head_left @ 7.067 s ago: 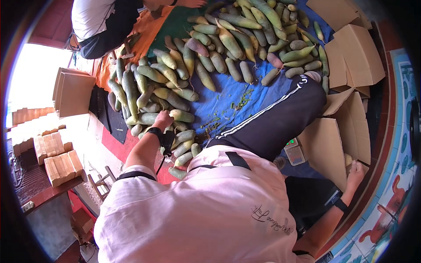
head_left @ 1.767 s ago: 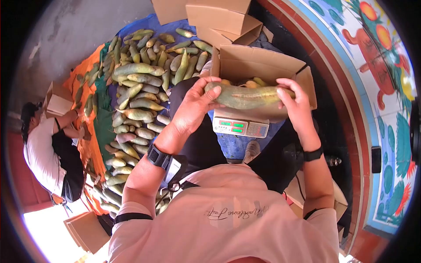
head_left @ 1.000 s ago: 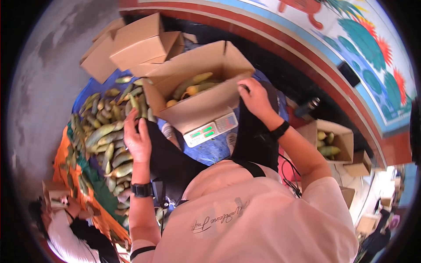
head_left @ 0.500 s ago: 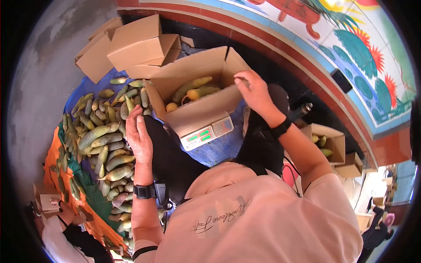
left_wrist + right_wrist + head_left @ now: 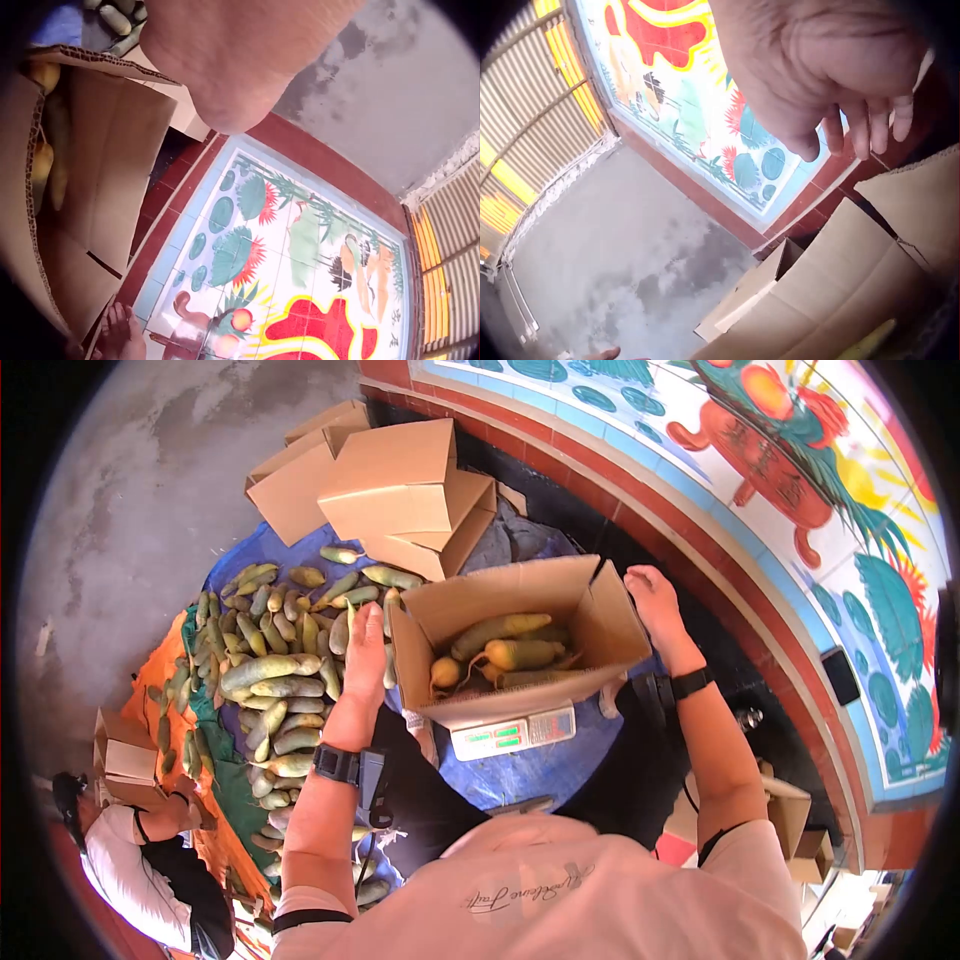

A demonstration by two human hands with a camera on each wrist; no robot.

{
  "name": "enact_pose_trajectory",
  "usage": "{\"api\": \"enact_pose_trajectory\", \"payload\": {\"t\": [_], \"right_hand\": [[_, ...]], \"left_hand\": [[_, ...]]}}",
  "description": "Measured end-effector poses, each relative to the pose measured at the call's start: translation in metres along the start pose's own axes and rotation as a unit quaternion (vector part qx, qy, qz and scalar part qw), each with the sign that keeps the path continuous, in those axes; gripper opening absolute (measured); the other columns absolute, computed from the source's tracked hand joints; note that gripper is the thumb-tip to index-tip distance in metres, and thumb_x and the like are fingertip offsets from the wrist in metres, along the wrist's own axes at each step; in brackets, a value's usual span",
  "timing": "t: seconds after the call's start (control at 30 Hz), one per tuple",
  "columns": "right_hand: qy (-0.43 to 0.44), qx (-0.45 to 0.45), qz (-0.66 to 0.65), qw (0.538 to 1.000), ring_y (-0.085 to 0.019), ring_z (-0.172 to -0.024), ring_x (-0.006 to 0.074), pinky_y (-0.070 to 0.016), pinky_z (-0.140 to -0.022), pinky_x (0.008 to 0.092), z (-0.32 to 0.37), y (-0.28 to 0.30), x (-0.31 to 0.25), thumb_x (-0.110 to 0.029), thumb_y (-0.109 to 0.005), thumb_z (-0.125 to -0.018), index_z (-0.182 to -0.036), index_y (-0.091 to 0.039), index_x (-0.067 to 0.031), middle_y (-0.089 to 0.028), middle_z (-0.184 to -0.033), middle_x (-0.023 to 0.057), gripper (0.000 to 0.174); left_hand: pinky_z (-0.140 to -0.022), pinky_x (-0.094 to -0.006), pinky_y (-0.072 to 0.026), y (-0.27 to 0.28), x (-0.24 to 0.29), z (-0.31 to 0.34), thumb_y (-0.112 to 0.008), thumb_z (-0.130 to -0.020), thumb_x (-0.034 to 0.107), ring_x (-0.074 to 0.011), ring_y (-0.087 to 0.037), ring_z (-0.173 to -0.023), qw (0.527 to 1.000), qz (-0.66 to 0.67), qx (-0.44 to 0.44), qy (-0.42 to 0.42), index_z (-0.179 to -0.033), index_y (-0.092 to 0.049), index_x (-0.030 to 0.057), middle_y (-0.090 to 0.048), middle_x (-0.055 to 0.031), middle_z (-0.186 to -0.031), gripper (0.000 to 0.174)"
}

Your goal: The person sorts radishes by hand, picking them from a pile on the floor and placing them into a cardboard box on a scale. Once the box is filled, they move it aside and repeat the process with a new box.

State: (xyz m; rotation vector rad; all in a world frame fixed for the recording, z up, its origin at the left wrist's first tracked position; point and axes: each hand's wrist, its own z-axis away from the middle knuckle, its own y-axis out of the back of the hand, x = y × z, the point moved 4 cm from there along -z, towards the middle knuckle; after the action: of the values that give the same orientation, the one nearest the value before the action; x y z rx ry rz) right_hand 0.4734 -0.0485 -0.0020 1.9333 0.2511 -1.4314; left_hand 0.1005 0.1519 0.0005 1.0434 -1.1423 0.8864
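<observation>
Poking out nearest, the scale (image 5: 513,733) is lit green. Just past it, some long veggies (image 5: 520,653) are held in the open box (image 5: 500,706), flanked by the left hand (image 5: 367,655) and right hand (image 5: 657,610), both open, nothing gripped; contact can't be told. Beyond, the loose veggie pile (image 5: 285,687) is backed by spare cartons (image 5: 385,510).

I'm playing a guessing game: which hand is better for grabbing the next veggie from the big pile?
Probably the left hand: it looks empty and is beside the pile. The right hand is across the box.
</observation>
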Motion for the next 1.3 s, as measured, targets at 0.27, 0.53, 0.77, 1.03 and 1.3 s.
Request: {"api": "enact_pose_trajectory", "payload": {"t": [0.27,0.53,0.77,1.03,1.3], "right_hand": [[0.001,-0.086,0.087,0.992,-0.057,-0.101,0.0240,-0.0420,-0.087,0.0310,0.004,-0.021,0.036,-0.016,-0.057,-0.083,-0.119,-0.049,0.0006,-0.059,-0.108,0.0177,0.041],[0.035,-0.129,0.052,0.990,-0.055,-0.104,0.0269,-0.0405,-0.090,0.0334,0.015,-0.027,0.017,-0.013,-0.055,-0.083,-0.122,-0.045,0.0025,-0.056,-0.112,0.0189,0.043],[0.033,-0.157,0.072,0.984,-0.053,-0.107,0.0288,-0.0392,-0.093,0.0346,0.022,-0.022,0.000,-0.012,-0.053,-0.085,-0.125,-0.041,0.0046,-0.054,-0.116,0.0205,0.045],[0.052,-0.174,0.088,0.979,-0.052,-0.110,0.0296,-0.0385,-0.094,0.0350,0.025,-0.027,-0.010,-0.013,-0.052,-0.086,-0.127,-0.038,0.0062,-0.053,-0.118,0.0226,0.048],[0.067,-0.137,0.156,0.976,-0.049,-0.113,0.0319,-0.0364,-0.096,0.0360,0.023,-0.026,-0.009,-0.016,-0.052,-0.086,-0.128,-0.038,0.0046,-0.050,-0.122,0.0230,0.049]], "left_hand": [[-0.098,-0.0321,-0.0318,-0.029,-0.035,-0.018,-0.042,-0.093,0.039,-0.0243,-0.040,-0.117,0.985,0.110,-0.064,0.117,-0.139,-0.022,0.0066,-0.040,-0.0161,-0.129,0.059],[-0.108,-0.0309,-0.0157,-0.037,-0.027,-0.007,-0.046,-0.093,0.036,-0.0260,-0.016,-0.135,0.993,0.019,-0.082,0.078,-0.141,-0.014,0.0019,-0.020,-0.0214,-0.143,0.067],[-0.107,-0.0318,-0.0189,-0.044,-0.010,0.005,-0.045,-0.094,0.033,-0.0226,-0.022,-0.132,0.994,0.019,-0.078,0.079,-0.142,-0.012,0.0032,-0.020,-0.0187,-0.144,0.065],[-0.109,-0.0336,-0.0152,-0.036,-0.001,0.010,-0.047,-0.089,0.049,-0.0270,-0.015,-0.135,0.990,-0.001,-0.126,0.067,-0.142,-0.010,0.0016,-0.015,-0.0211,-0.145,0.080],[-0.110,-0.0344,-0.0120,-0.035,-0.006,0.007,-0.048,-0.090,0.042,-0.0272,-0.010,-0.137,0.994,0.008,-0.110,0.023,-0.142,-0.010,0.0020,-0.012,-0.0220,-0.146,0.076]]}}
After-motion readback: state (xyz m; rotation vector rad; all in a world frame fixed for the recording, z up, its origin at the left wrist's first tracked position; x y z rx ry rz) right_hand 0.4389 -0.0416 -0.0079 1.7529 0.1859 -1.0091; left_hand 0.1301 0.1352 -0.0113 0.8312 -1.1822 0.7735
